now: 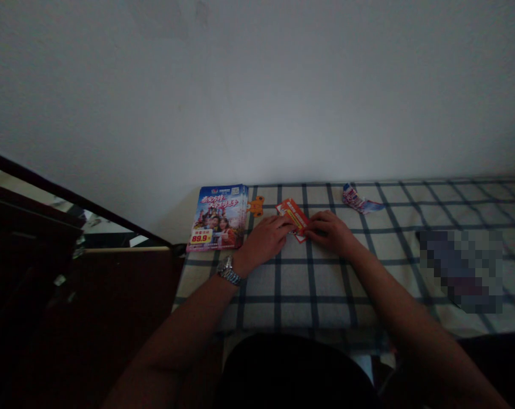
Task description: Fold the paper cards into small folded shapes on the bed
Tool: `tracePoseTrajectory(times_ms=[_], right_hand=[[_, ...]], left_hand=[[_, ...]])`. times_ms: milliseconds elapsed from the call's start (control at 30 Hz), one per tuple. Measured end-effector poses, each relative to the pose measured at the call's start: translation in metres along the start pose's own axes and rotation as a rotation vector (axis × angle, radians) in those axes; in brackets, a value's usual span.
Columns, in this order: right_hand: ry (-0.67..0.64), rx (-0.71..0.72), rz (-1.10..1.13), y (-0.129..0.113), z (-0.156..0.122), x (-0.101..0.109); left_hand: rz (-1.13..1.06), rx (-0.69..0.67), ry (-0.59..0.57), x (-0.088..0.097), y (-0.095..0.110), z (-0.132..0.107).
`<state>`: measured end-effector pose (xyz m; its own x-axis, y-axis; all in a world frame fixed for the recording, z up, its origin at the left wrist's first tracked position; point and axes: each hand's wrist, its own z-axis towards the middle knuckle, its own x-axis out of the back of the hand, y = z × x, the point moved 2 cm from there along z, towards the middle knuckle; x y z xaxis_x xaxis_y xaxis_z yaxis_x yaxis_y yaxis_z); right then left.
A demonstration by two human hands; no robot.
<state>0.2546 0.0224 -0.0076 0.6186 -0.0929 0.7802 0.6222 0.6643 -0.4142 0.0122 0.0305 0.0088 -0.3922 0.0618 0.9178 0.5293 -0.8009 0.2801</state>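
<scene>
A small red and white printed leaflet with yellow lettering lies slanted on the checked cloth. At its near left edge my left hand, with a metal watch on the wrist, has its fingers closed on the paper. My right hand pinches the leaflet's right corner between curled fingers. Part of the leaflet is hidden under the fingertips. To the left, a stack of blue and pink flyers sits close to the wall. An orange paper cut-out lies between that stack and the leaflet.
Crumpled printed paper lies behind my right hand. A blurred dark object is at the right. The checked cloth covers the surface, which meets a pale wall. Dark floor and a dark rail are at the left.
</scene>
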Motion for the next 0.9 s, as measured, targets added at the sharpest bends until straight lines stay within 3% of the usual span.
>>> tracePoseTrajectory(times_ms=[367, 900], right_hand=[[0.104, -0.065, -0.051, 0.0037, 0.0003, 0.006], [-0.003, -0.014, -0.003, 0.0009, 0.0023, -0.0025]], left_hand=[[-0.071, -0.037, -0.003, -0.0015, 0.0014, -0.0003], [-0.073, -0.066, -0.024, 0.0044, 0.0094, 0.0003]])
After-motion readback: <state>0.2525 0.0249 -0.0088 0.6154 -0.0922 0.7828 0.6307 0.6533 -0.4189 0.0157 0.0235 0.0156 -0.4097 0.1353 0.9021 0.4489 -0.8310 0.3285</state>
